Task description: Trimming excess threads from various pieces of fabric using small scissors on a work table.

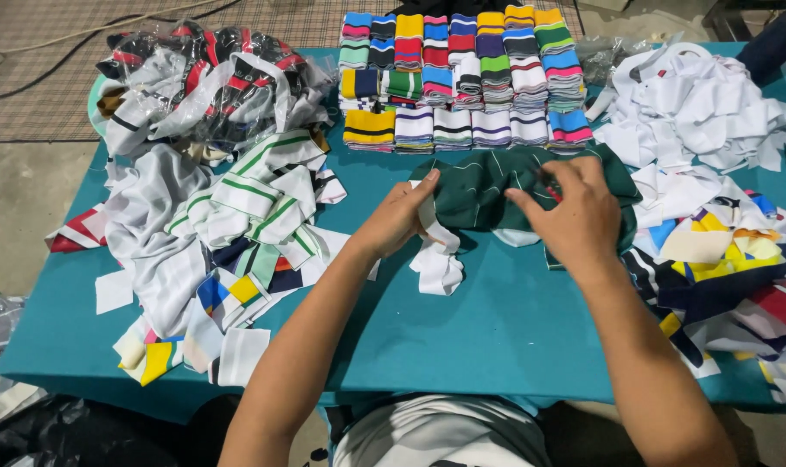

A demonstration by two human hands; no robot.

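A dark green knitted fabric piece [484, 186] lies bunched in the middle of the teal table [497, 329]. My left hand [399, 216] pinches its left edge together with a white ribbed strip [436, 259] that hangs down toward me. My right hand [570, 212] rests on the green piece's right part, fingers curled and gripping the cloth; a small red object shows between the fingers, too hidden to identify.
Neat stacks of striped knit collars [462, 78] fill the back centre. A white scrap pile [696, 108] sits back right, mixed coloured scraps [730, 268] on the right, striped pieces [237, 225] on the left, bagged collars [203, 78] back left.
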